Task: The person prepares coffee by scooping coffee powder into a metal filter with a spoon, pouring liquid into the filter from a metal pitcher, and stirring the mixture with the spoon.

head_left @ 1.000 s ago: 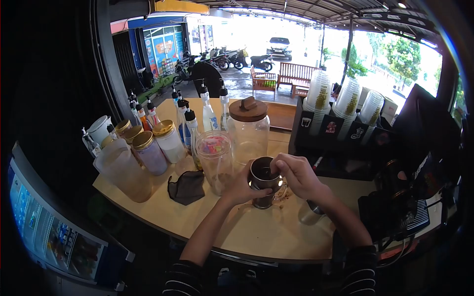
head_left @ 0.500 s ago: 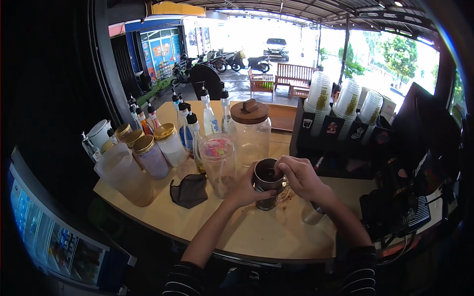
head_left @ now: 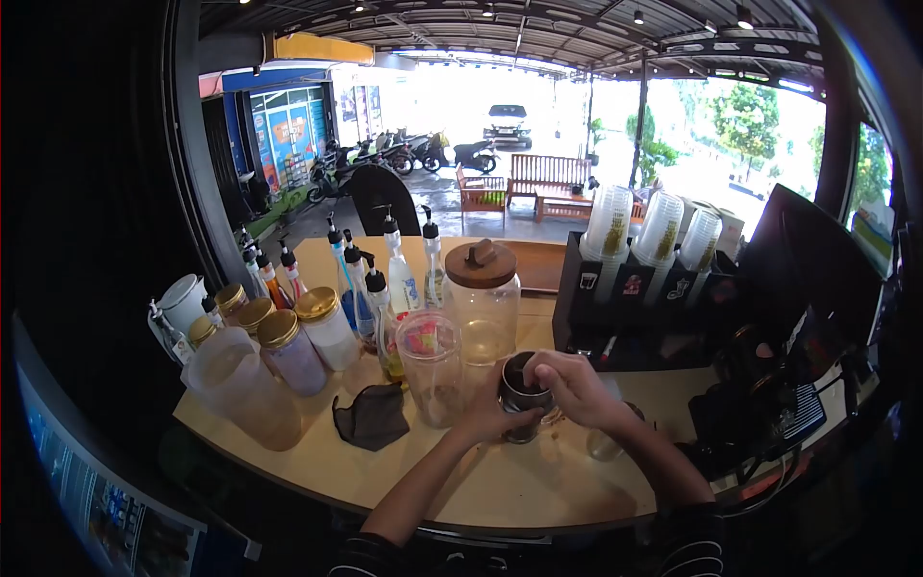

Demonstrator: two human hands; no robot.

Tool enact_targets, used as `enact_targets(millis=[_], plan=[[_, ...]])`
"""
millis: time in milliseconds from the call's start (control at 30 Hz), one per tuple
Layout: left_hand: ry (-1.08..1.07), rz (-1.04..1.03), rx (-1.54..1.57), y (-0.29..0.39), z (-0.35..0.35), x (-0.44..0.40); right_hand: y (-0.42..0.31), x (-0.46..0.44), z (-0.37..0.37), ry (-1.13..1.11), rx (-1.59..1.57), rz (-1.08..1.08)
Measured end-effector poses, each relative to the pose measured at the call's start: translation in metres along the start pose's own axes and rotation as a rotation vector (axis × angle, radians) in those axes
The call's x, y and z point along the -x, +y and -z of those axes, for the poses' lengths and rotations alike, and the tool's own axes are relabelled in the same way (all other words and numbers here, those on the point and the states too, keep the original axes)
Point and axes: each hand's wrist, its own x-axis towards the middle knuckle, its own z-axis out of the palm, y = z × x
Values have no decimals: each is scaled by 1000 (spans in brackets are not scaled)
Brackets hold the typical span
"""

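On the wooden counter (head_left: pixel 385 486), my left hand (head_left: pixel 488 415) is wrapped round the side of a glass cup with a dark inside (head_left: pixel 525 402). Over its rim, my right hand (head_left: pixel 575 387) has its fingers closed and pointing into the opening. Whatever those fingers hold is hidden. Brown crumbs lie by the base of the cup. Left of the cup stands a tall clear container (head_left: pixel 431 380) with pink and red packets showing near its top. Behind is a large glass jar (head_left: pixel 490 313) with a wooden lid. Partly behind my right wrist is a small cylindrical container (head_left: pixel 603 444).
A black cloth item (head_left: pixel 372 419) lies on the left, near a cloudy pitcher (head_left: pixel 245 389) and gold-lidded jars (head_left: pixel 291 358). Several pump bottles (head_left: pixel 404 269) stand behind. A black holder (head_left: pixel 625 308) carries stacked plastic cups, and dark equipment (head_left: pixel 750 394) sits at the right.
The camera view has tilted up, so the counter things appear lower. Both hands stay at the cup, with the right fingers still at its opening.
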Motion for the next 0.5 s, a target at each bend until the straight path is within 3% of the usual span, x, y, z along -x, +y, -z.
enact_targets(millis=[167, 233, 367, 433, 500], plan=[[-16, 32, 12, -2, 1, 2, 11, 0, -4, 63, 32, -95], [-16, 27, -12, 1, 1, 0, 13, 0, -11, 97, -238, -163], [-41, 91, 86, -1, 2, 1, 12, -1, -18, 150, -170, -154], [-57, 104, 111, 2, 2, 1, 18, -2, -18, 266, -229, -246], [-83, 115, 43, 11, 7, 1, 23, 0, -18, 232, -385, -238]])
